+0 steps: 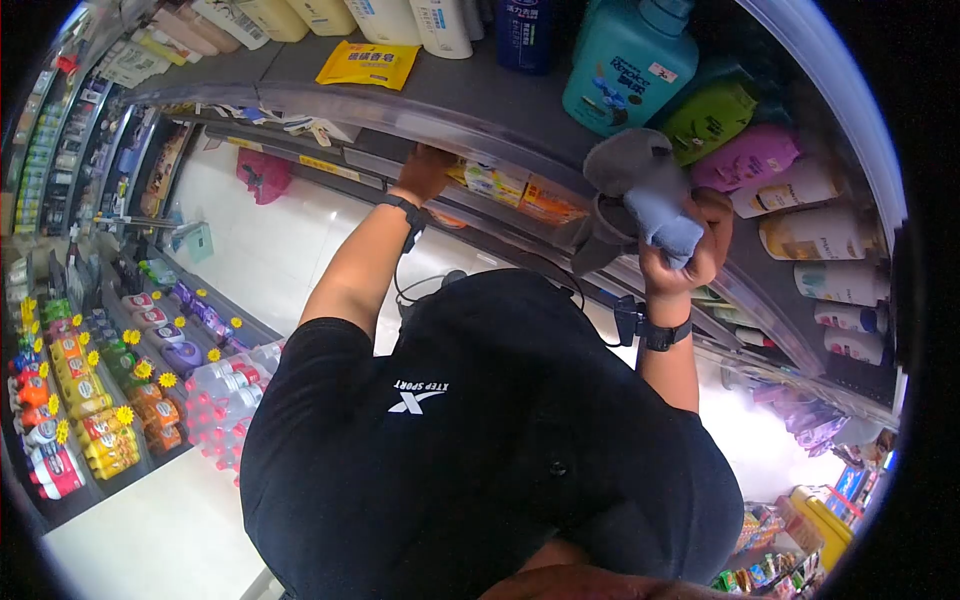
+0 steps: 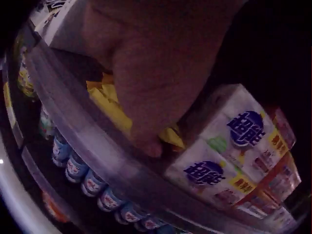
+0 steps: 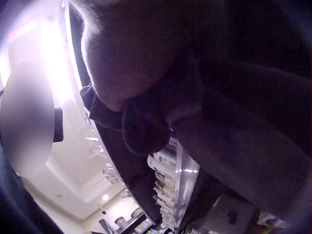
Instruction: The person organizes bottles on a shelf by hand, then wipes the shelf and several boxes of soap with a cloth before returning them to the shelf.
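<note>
My left hand (image 1: 428, 172) reaches into the lower shelf. In the left wrist view it grips a yellow packet (image 2: 111, 106) lying behind the shelf's clear front lip (image 2: 87, 131); its ends show on both sides of the fingers, and the fingertips behind it are hidden. White soap packs (image 2: 207, 170) with blue lettering stand right beside that hand. My right hand (image 1: 708, 240) holds a bunched grey cloth (image 1: 670, 225) at the upper shelf's edge, and part of the cloth hangs down. In the dark right wrist view, the cloth (image 3: 243, 141) fills much of the right side.
Another yellow packet (image 1: 368, 65) lies on the upper shelf (image 1: 290, 75). A teal pump bottle (image 1: 630, 70), a pink bottle (image 1: 745, 157) and several white bottles stand along it. Blue-labelled containers (image 2: 92, 181) line the shelf below. Bundled drink bottles (image 1: 225, 400) stand on the floor to the left.
</note>
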The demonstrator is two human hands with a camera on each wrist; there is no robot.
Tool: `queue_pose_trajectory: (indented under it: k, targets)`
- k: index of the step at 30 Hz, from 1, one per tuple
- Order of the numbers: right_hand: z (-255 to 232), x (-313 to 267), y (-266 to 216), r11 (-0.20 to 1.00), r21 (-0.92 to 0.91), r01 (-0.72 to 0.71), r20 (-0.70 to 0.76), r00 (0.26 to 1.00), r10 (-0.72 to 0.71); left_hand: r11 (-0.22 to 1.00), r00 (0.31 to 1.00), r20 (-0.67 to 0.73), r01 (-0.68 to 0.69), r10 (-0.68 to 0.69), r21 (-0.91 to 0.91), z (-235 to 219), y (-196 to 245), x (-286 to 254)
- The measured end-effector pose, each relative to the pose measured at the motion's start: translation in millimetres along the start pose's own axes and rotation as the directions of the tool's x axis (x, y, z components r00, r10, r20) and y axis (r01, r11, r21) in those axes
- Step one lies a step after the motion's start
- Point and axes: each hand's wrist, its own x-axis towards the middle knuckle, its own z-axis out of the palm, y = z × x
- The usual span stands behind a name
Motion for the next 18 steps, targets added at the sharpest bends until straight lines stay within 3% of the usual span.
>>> queue_pose_trajectory:
  k: [2,3,5,6,7,8,9,10,11,12,13,14,15,16,18]
  targets:
    - [1,1,-1,1.000,-0.016,0.003,0.000,1.000,-0.003,0.989,0.991,-0.129,-0.026,0.045,0.145,6,-11,-3]
    - [1,0,-2,1.000,-0.018,-0.004,0.000,1.000,0.004,0.989,0.991,-0.122,-0.030,0.048,0.145,-5,-8,-8]
    - [1,-1,-1,0.999,-0.036,0.010,-0.013,1.000,-0.011,0.997,0.942,-0.335,0.033,-0.008,0.069,-58,15,-25]
    - [2,-3,1,0.999,-0.033,0.006,-0.012,1.000,-0.007,0.997,0.944,-0.331,0.035,-0.010,0.070,-82,29,-36]
    - [5,-5,3,1.000,-0.021,0.022,-0.054,0.998,-0.023,0.960,0.913,-0.354,0.114,-0.203,-0.256,-105,44,-50]
    - [10,-7,3,0.999,-0.007,0.039,-0.094,0.995,-0.039,0.813,0.864,-0.313,0.169,-0.394,-0.557,-117,54,-66]
    - [16,-8,0,0.999,0.005,0.038,-0.092,0.995,-0.037,0.721,0.882,-0.243,0.145,-0.405,-0.678,-120,56,-84]
    - [24,-9,-5,1.000,0.026,0.014,-0.108,0.994,-0.011,0.721,0.878,-0.242,0.154,-0.413,-0.676,-129,67,-97]
    - [31,-11,-12,0.999,0.047,-0.010,-0.123,0.992,0.015,0.402,0.866,-0.193,0.011,-0.462,-0.916,-144,85,-107]
    - [45,-19,-20,0.998,0.058,-0.010,-0.118,0.993,0.017,0.013,0.861,-0.130,-0.143,-0.491,-0.990,-162,104,-113]
    - [64,-29,-30,0.943,0.304,-0.137,-0.070,0.984,0.165,-0.106,0.851,-0.128,-0.210,-0.510,-0.972,-186,124,-112]
    - [82,-33,-43,0.811,0.525,-0.258,0.016,0.956,0.294,-0.217,0.838,-0.126,-0.278,-0.532,-0.936,-213,145,-107]
    - [88,-10,-61,0.831,0.525,-0.183,0.120,0.983,0.141,-0.240,0.831,-0.091,-0.261,-0.549,-0.935,-235,165,-103]
    - [95,18,-81,0.839,0.535,-0.101,0.217,0.976,-0.021,-0.350,0.746,0.016,-0.293,-0.665,-0.890,-246,187,-97]
    - [137,41,-123,0.795,0.607,-0.007,0.255,0.949,-0.186,-0.099,0.850,-0.321,-0.394,-0.418,-0.914,-247,186,-104]
